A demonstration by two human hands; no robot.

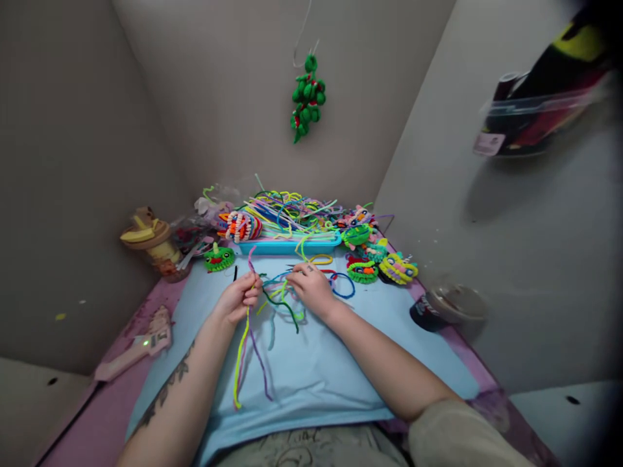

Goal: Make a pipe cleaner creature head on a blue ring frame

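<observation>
My left hand [239,297] is closed around a few pipe cleaners; a lime-yellow pipe cleaner [241,363] and a purple pipe cleaner [259,364] dangle below the fist, with a pink one between them. A pink-purple end sticks up above the fingers. To its right, my right hand [309,285] is curled with fingertips together over loose pipe cleaners [277,295] in teal, green and lime. Whatever it pinches is hidden by the fingers. A dark green pipe cleaner [291,311] curves between the two hands. Blue cloth [311,370] lies underneath.
Behind the hands stands a blue tray [292,248] heaped with pipe cleaners. Fuzzy finished figures flank it, including a green one [219,258] and a yellow one [398,267]. A pink glue gun [141,347] lies left, near a lidded cup [158,250]. A dark cup [431,310] stands right.
</observation>
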